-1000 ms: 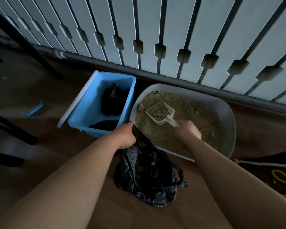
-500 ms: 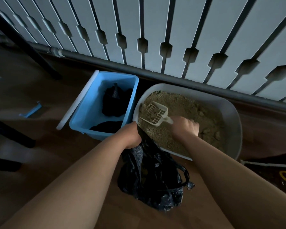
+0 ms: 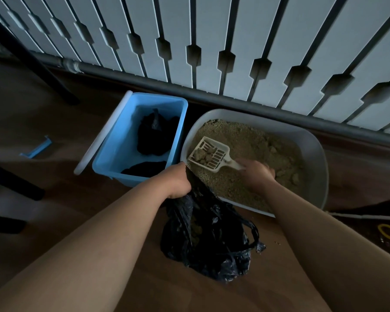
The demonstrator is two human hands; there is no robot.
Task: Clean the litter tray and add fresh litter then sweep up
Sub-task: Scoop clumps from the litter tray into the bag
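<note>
Where the wooden floor (image 3: 77, 210) lies nearest the person, a black plastic bag (image 3: 212, 242) sits crumpled. The left hand (image 3: 178, 182) holds its mouth up, with the fingers curled round the bag's upper edge. Just beyond, the right hand (image 3: 256, 174) grips a cream slotted scoop (image 3: 208, 154), fingers closed round the handle. The scoop carries several clumps (image 3: 200, 156) and sits over the near-left corner of the grey litter tray (image 3: 320, 158), close to the bag's raised edge. Tan litter (image 3: 245, 140) fills the tray. Just beside the tray, on its left, stands a blue bin (image 3: 122, 149) holding dark bags, with a white lid (image 3: 104, 131) against its left side. A grey pipe (image 3: 212, 97) and a white slatted panel (image 3: 212, 41) run behind both.
</note>
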